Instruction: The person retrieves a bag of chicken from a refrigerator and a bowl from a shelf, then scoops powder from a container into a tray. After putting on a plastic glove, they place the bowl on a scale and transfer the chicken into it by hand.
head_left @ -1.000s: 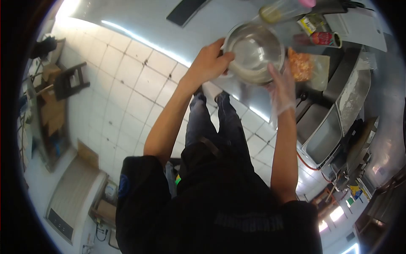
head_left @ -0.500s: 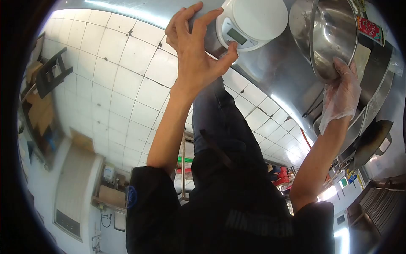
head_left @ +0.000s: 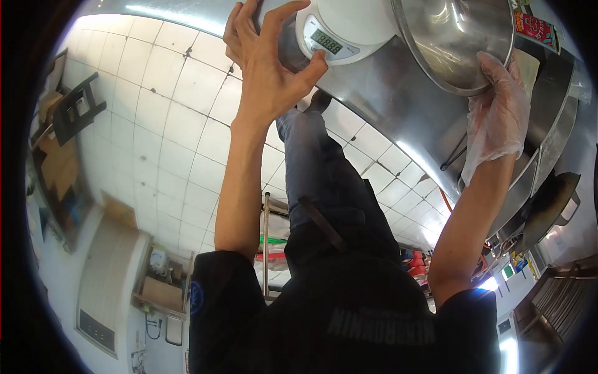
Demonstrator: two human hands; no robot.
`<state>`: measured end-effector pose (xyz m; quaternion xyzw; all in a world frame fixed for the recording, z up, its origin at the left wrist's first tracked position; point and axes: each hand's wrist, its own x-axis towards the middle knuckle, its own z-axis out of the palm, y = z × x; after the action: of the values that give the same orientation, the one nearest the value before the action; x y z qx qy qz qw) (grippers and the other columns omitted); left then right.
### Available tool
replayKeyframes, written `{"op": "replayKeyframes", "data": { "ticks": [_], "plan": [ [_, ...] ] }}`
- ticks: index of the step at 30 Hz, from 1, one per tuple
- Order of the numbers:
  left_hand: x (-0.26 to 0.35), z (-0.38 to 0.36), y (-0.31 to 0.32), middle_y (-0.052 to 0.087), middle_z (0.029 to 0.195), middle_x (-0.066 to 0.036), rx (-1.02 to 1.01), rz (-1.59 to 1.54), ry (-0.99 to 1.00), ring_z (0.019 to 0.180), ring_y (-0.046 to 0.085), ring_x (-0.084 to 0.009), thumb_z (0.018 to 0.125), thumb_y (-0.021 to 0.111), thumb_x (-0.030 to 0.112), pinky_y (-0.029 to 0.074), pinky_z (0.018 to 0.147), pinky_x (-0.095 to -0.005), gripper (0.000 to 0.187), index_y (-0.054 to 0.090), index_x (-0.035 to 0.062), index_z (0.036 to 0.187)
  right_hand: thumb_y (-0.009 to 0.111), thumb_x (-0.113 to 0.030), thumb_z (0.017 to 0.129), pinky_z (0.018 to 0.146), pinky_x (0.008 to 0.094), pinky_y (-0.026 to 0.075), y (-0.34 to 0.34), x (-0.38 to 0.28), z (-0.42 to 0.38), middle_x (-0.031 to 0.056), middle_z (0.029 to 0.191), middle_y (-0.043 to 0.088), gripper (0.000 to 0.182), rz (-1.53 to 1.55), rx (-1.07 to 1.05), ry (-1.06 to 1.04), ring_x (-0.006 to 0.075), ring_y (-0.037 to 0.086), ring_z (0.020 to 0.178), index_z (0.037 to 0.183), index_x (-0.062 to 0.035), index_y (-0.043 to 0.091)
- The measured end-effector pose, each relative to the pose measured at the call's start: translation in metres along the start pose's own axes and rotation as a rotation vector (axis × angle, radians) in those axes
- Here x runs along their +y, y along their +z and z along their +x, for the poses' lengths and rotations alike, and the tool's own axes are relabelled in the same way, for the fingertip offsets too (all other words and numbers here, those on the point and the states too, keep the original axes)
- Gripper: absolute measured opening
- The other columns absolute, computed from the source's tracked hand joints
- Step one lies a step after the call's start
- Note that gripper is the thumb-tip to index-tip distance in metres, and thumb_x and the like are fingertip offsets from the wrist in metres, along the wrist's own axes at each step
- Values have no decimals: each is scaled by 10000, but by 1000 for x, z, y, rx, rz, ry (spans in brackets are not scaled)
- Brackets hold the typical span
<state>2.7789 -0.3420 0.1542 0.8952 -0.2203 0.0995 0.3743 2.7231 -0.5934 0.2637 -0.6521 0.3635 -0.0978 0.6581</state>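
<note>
A white digital scale (head_left: pixel 355 28) stands on the steel counter (head_left: pixel 405 87), digits lit on its display. My left hand (head_left: pixel 271 65) is bare, fingers spread, its thumb touching the button below the display. Nothing is held in it. My right hand (head_left: pixel 498 106), in a clear plastic glove, grips the rim of a shiny steel bowl (head_left: pixel 458 37). The bowl is tilted beside the scale, with its inside showing. The bowl's far side is cut off by the top edge of the view.
A red packet (head_left: pixel 536 30) lies at the upper right. Below it are steel trays and a dark pan (head_left: pixel 549 209). A black chair (head_left: pixel 76 107) stands on the tiled floor at the left. The counter's front edge runs diagonally past my legs.
The scale's blank display now shows digits. The bowl has moved left toward the scale and turned to show more of its inside. My left thumb remains at the button.
</note>
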Motion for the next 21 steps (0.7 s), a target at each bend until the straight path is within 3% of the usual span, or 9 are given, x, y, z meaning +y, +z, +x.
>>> {"op": "replayKeyframes", "data": {
  "ticks": [2,4,6,8,10,11,13,16,21],
  "plan": [
    [-8,-10,10,396,1381,-137,12,-49,48,1300,297,-321,718,782,243,258,1051,-464,622,520,118,1267,620,5,851,908,277,517,-2,-1,-1,87,1085,634,388,6,22,-9,167,628,995,1231,25,552],
    [-31,-38,29,415,1309,-152,469,-351,-5,1198,360,-303,691,803,244,329,966,-418,592,522,61,1179,632,-4,845,901,275,523,-2,-5,-3,88,1075,638,354,28,15,-17,168,633,988,1192,27,572],
    [-43,-70,30,441,1304,-139,572,-397,-102,1192,404,-268,745,788,202,358,957,-396,507,502,38,1131,636,-11,844,895,274,526,-3,-7,-6,88,1071,639,345,27,34,-27,167,635,987,1181,29,575],
    [-42,-106,34,502,1234,-128,517,-467,-430,1139,475,-226,788,768,158,384,936,-368,437,512,39,1121,639,-17,843,890,272,528,-4,-7,-8,88,1067,641,336,21,57,-29,165,637,985,1170,30,578],
    [-50,-143,40,564,1142,-105,326,-373,-688,1070,540,-191,855,729,164,418,898,-346,417,494,29,1172,644,-24,839,880,270,532,-4,-6,-8,90,1048,646,321,7,63,-30,161,641,971,1150,28,585],
    [-56,-163,43,564,1142,-105,327,-372,-690,1070,540,-191,855,729,164,418,898,-346,417,494,29,1172,644,-24,839,880,270,532,-3,-5,-7,90,1048,646,321,6,61,-29,161,641,971,1150,28,585],
    [-69,-206,49,609,1039,-94,166,-439,-1014,978,579,-184,837,767,230,454,829,-334,472,508,22,1174,638,-40,844,872,270,529,-1,-3,-6,87,1048,644,335,-26,33,-27,165,639,968,1167,29,581],
    [-82,-267,55,636,953,-92,18,-387,-1169,919,602,-186,816,786,305,479,800,-338,568,499,24,1218,630,-69,855,848,260,527,10,0,-5,82,1049,641,352,-25,-24,-28,166,636,951,1187,33,574],
    [-93,-337,64,655,971,-155,-164,-301,-1341,925,625,-223,747,816,422,498,805,-356,720,490,15,1244,620,-131,875,855,264,509,36,3,3,80,1038,639,375,-116,-152,-40,170,627,935,1218,11,569]
  ]
}}
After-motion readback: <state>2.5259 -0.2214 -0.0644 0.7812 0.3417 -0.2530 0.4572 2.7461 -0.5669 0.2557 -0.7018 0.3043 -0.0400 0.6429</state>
